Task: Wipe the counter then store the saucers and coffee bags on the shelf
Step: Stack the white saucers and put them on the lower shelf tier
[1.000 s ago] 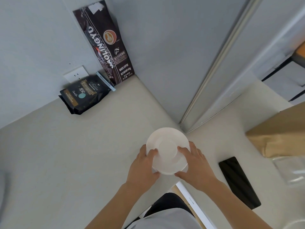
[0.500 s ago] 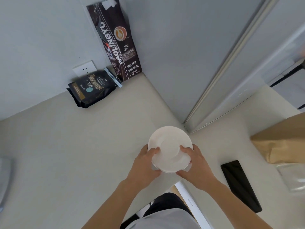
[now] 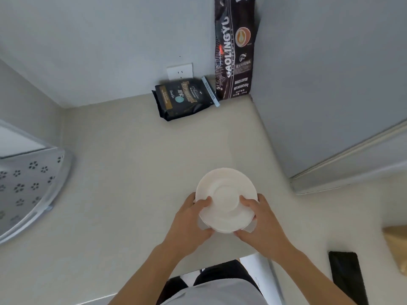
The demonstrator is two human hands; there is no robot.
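A stack of white saucers (image 3: 225, 190) is held above the beige counter (image 3: 132, 172) near its front edge. My left hand (image 3: 191, 223) grips the stack's left rim, thumb on top. My right hand (image 3: 262, 223) grips the right rim the same way. A tall dark coffee bag (image 3: 234, 51) stands upright in the back corner against the wall. A smaller black coffee bag (image 3: 184, 100) lies flat beside it, below a wall socket.
A perforated metal shelf or rack (image 3: 28, 179) juts in at the left edge. A grey panel with a metal frame (image 3: 343, 164) bounds the counter on the right. A black cloth (image 3: 345, 278) and a brown paper bag (image 3: 396, 241) lie at the lower right.
The view has swung to the left, so the coffee bags now sit right of centre and the metal rack has come into sight. Both hands keep hold of the saucers.
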